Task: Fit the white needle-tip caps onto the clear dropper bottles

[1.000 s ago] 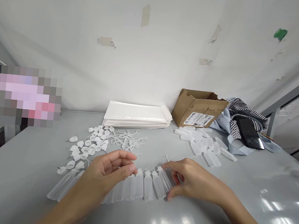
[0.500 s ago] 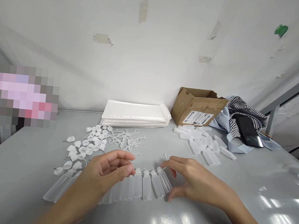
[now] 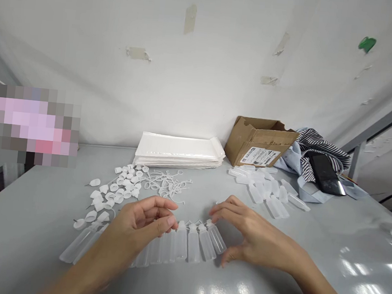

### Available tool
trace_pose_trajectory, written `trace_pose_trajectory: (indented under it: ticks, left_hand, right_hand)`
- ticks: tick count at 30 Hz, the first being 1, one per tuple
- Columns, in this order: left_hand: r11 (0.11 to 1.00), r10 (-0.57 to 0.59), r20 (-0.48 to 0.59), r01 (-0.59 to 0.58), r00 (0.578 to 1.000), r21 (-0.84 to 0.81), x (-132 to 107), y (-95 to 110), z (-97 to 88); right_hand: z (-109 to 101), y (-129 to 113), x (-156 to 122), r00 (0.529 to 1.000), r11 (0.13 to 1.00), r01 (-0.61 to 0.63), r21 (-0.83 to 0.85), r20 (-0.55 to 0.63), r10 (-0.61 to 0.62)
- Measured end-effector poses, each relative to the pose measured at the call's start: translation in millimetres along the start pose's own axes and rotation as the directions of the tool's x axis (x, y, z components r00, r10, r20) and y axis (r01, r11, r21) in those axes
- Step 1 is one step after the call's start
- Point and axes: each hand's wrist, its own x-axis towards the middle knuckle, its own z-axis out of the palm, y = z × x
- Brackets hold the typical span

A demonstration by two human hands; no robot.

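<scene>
A row of translucent plastic bottles (image 3: 193,245) lies on the grey table, their narrow necks pointing away from me. Above the row's left part is my left hand (image 3: 149,223), fingers loosely curled, the thumb apart from them and nothing held. It hides some of the bottles. My right hand (image 3: 243,230) arches beside the row's right-end bottle (image 3: 216,237); its fingertips are by the neck, perhaps touching, and the thumb is spread out near the base. Two more bottles (image 3: 81,243) lie left of my left forearm. White caps (image 3: 119,188) are scattered beyond them.
Thin white looped straps (image 3: 166,182) lie in a tangle beyond my hands. Further back are stacked white padded envelopes (image 3: 180,150) and an open cardboard box (image 3: 262,142). More bottles (image 3: 265,186) are piled before the box. Cloth (image 3: 321,141) and a black phone (image 3: 327,173) lie right.
My right fingers have shifted slightly left and up at the end bottle's neck, covering more of the strap there. The left hand has barely moved. The whole view has shifted slightly.
</scene>
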Motion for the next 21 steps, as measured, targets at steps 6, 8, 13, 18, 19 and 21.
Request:
trace_pose_trajectory:
  ticks: [6, 8, 13, 18, 19, 21]
  left_hand:
    - [1.0, 0.002, -0.024, -0.002, 1.0, 0.008, 2.1, 1.1, -2.8]
    - [1.0, -0.005, -0.027, 0.005, 1.0, -0.001, 2.5, 1.1, -3.4]
    - [1.0, -0.006, -0.021, 0.006, 1.0, -0.008, 3.6, 0.9, -4.7]
    - [1.0, 0.016, -0.068, -0.014, 0.998, 0.025, 5.9, 0.9, -8.0]
    - [0.999, 0.021, -0.082, -0.018, 0.996, 0.03, 6.7, 0.6, -9.0]
    - [0.999, 0.03, -0.116, -0.026, 0.993, 0.039, 8.5, -0.3, -11.1]
  right_hand:
    - [-0.7, -1.1, -0.5, 0.996, 0.998, -0.069, 0.013, 0.052, 0.068]
    - [-1.0, -1.4, 0.1, 0.997, 0.998, -0.06, 0.006, 0.051, 0.059]
    - [3.2, -2.2, 2.8, 0.999, 0.999, -0.042, -0.013, 0.026, 0.042]
    - [9.5, -2.8, 4.5, 0.999, 0.999, -0.036, -0.038, -0.02, 0.035]
    - [9.7, -2.8, 4.3, 0.999, 0.998, -0.037, -0.043, -0.024, 0.036]
    - [9.1, -2.8, 3.6, 0.999, 0.998, -0.039, -0.05, -0.026, 0.038]
